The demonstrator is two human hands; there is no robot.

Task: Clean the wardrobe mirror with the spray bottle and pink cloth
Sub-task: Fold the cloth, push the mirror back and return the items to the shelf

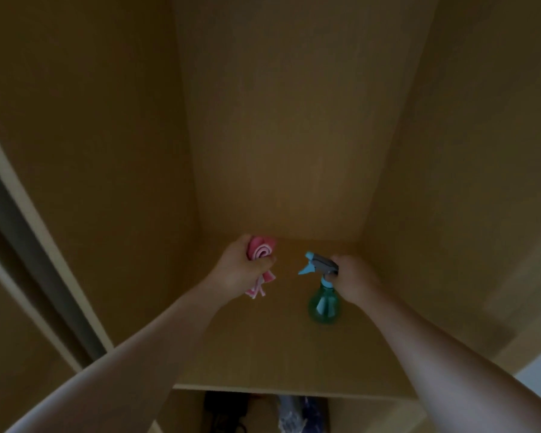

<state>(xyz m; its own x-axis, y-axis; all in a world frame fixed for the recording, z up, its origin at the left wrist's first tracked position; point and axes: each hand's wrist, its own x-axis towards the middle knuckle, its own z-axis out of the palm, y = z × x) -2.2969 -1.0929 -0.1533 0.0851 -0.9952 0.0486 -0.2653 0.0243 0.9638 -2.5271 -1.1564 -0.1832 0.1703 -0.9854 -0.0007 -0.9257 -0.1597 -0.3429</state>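
Both my arms reach into a wooden wardrobe compartment. My left hand [239, 265] grips a folded pink cloth [261, 250], whose ends hang down below the fist. My right hand [355, 278] holds the neck of a spray bottle [324, 303] just behind its grey and blue trigger head. The bottle has a clear green body and stands upright on the wooden shelf [281, 354], or just above it. The nozzle points left, toward the cloth. No mirror surface is plainly visible.
The compartment has a back panel [281, 135] and side walls close on both sides. A sliding door frame [28, 245] runs down the left. Below the shelf's front edge, dark items and hanging clothes [291, 414] show.
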